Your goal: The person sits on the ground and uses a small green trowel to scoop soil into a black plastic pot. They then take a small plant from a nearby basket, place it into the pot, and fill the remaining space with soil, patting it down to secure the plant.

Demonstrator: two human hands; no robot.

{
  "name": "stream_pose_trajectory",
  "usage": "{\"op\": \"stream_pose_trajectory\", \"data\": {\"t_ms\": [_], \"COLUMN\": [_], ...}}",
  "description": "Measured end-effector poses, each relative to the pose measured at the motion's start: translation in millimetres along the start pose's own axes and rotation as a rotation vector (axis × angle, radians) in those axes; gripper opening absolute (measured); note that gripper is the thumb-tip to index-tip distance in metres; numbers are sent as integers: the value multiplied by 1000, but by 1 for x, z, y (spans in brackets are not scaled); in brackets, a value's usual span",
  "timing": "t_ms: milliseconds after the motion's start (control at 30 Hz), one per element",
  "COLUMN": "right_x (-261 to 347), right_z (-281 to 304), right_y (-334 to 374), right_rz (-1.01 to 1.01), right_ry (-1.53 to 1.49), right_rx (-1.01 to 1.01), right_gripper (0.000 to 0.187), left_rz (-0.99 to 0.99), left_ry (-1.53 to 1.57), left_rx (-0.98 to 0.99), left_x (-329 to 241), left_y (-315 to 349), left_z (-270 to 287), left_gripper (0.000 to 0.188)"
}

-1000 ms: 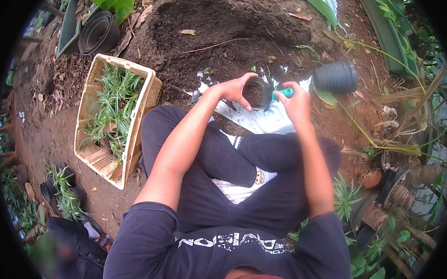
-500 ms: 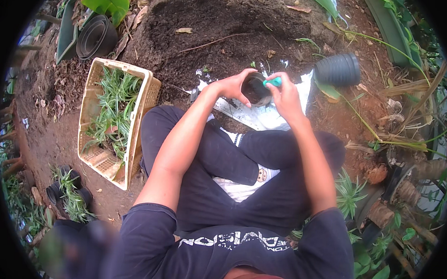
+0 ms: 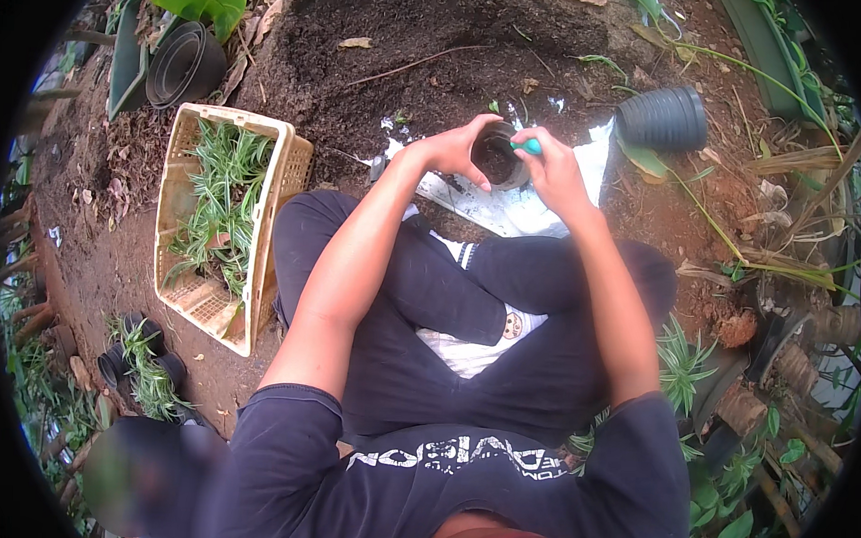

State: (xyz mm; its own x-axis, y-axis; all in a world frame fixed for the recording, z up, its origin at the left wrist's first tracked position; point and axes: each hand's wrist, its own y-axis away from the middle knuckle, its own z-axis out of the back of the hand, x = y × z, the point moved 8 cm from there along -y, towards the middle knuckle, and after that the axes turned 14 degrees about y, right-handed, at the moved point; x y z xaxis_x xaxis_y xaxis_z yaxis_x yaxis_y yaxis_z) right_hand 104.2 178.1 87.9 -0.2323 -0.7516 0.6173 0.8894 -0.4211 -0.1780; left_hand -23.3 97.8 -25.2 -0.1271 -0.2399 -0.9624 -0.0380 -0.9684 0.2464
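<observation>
My left hand (image 3: 458, 153) curves round the side of a small dark plant pot (image 3: 512, 173), thumb on the near side and fingers on the far side. Dark soil (image 3: 496, 161) shows inside it. My right hand (image 3: 555, 174) grips the green handle of a small tool (image 3: 527, 146) at the pot's right rim. The tool's working end is hidden, so its kind cannot be made out. Both hands are above a white sheet (image 3: 537, 211) smudged with soil, just beyond my crossed legs.
At my left a cream plastic crate (image 3: 257, 263) holds green-and-white striped leafy plants (image 3: 226, 191). A stack of black pots (image 3: 661, 119) lies on its side at the right. Beyond the sheet rises a dark soil heap (image 3: 400, 54). Round black pots (image 3: 186, 66) sit far left.
The view has shifted slightly. The green handle sits at a slightly different angle by the pot's rim; both hands keep their hold.
</observation>
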Motion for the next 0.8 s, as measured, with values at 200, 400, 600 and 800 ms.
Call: {"op": "stream_pose_trajectory", "data": {"t_ms": [200,400,600,800], "right_x": [12,16,17,6], "right_z": [5,25,24,-2], "right_y": [-3,-5,-9,0], "right_rz": [51,-1,14,-22], "right_ry": [-96,-210,-113,-62], "right_rx": [-36,-102,5,184], "right_gripper": [17,17,16,17], "left_rz": [25,8,25,23], "left_ry": [-37,10,4,28], "left_rx": [-14,3,-3,28], "left_x": [2,2,-2,5], "left_y": [2,3,5,3], "left_z": [2,3,1,1], "left_gripper": [134,135,133,134]}}
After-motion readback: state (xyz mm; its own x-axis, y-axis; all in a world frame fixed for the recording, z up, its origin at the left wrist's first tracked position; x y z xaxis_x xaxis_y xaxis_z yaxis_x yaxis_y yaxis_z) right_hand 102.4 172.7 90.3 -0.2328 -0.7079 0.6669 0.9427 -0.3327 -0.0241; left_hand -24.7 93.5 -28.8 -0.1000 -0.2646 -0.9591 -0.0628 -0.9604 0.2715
